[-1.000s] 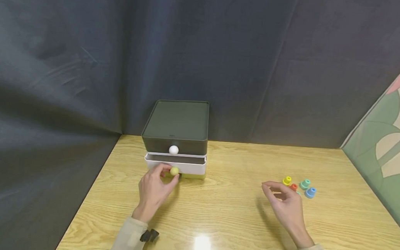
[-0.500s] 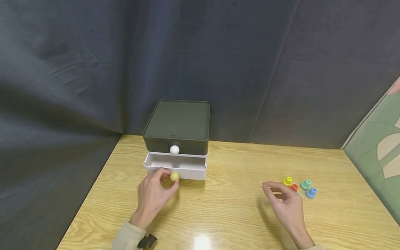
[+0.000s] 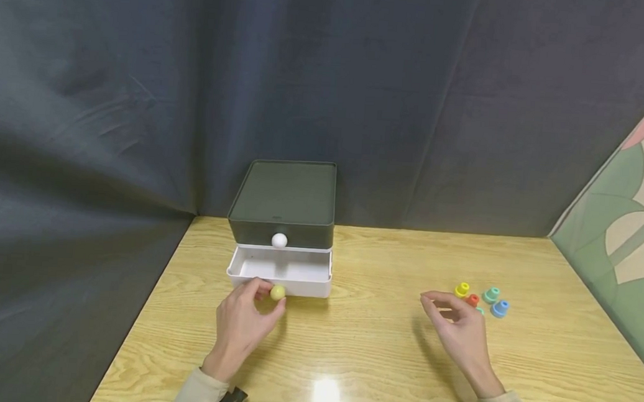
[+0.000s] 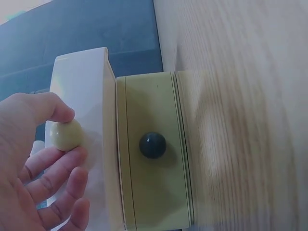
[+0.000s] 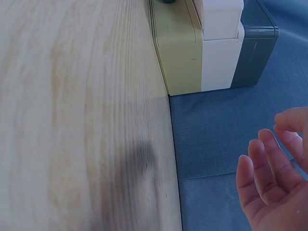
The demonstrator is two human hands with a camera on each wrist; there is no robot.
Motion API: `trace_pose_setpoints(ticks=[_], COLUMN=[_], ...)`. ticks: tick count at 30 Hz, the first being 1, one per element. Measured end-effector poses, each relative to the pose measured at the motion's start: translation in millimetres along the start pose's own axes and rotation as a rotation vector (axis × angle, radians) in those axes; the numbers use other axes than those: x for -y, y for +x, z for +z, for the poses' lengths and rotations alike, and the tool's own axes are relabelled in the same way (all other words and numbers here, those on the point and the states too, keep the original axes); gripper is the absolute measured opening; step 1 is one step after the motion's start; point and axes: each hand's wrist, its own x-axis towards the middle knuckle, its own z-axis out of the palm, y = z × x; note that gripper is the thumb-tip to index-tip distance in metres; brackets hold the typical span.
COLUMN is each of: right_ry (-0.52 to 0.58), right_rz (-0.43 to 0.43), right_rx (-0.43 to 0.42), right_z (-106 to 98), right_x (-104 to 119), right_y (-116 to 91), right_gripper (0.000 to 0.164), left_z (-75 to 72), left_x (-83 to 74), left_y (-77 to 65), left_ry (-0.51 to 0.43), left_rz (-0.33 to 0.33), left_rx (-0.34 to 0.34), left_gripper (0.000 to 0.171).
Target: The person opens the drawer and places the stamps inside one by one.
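A small chest of drawers [image 3: 289, 192] with a dark green top stands at the back left of the table. Its white middle drawer [image 3: 316, 289] is pulled out, and the part that shows inside looks bare. My left hand [image 3: 241, 329] pinches that drawer's round pale yellow knob [image 3: 278, 292] between thumb and fingers. In the left wrist view, the yellow-green bottom drawer [image 4: 154, 106] with its dark knob [image 4: 152, 145] is pushed in. Over the right of the table hovers my right hand [image 3: 461, 335], fingers loosely bent and holding nothing.
Several small stepped plastic pieces lie just beyond my right hand, among them a yellow one [image 3: 462, 290], a red one [image 3: 473, 300] and a blue one [image 3: 499, 309]. A dark curtain [image 3: 385, 106] hangs behind the wooden table [image 3: 369, 329]. The top drawer's white knob [image 3: 279, 240] sits above the open drawer.
My left hand has drawn the white drawer out toward me, from a narrow gap to a wide opening. My right hand has stayed in place.
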Motion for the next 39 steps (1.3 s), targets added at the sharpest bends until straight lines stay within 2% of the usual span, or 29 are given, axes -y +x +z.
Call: trace_pose_setpoints(ticks=[13,18,21,24,26,28,30,34,36,39], right_ry=[0.01,-0.003,-0.006,-0.007,-0.007,-0.008,-0.011,-0.013,-0.017,-0.03], right_rz=[-0.01,-0.006,0.001,0.009,0.013,0.014,0.013,0.016,0.019,0.012], right_rx=[-0.004,-0.004,-0.002,0.002,0.006,0.009,0.008,-0.001,-0.003,-0.004], right_z=[0.1,-1.4,-2.1,-3.0,-3.4,-3.8,-4.1,-4.8,-5.3,-5.9], right_x=[-1.3,-0.3,-0.4,-0.4,-1.3,-2.2,-2.7,-1.6,-1.4,-3.2], right_y=[-0.1,-0.8,-0.5,-0.5,-0.8,-1.0,-1.0,-0.7,-0.7,-0.4], right_gripper=[0.013,0.013,0.014,0.015,0.015,0.016,0.016,0.016,0.016,0.017], left_z=[-1.4,-3.8,-11.9,-26.3,-37.3,-46.7,-52.4,-49.3,-42.6,-31.9], left_x=[-0.8,-2.5,-4.8,-7.3,-8.0,-6.9,-3.4,9.3,16.8,28.1], left_y=[-7.2,-6.8,-3.3,4.5,11.5,19.4,26.4,35.7,37.4,37.7], left_ry=[0.019,0.05,0.085,0.113,0.097,0.054,-0.013,-0.14,-0.186,-0.236], left_rz=[0.039,0.032,0.005,-0.021,-0.023,-0.009,0.01,0.012,-0.011,-0.053], left_rx=[-0.032,-0.007,0.043,0.099,0.101,0.057,-0.032,-0.194,-0.23,-0.239], left_gripper=[0.023,0.025,0.026,0.027,0.025,0.022,0.018,0.021,0.024,0.031])
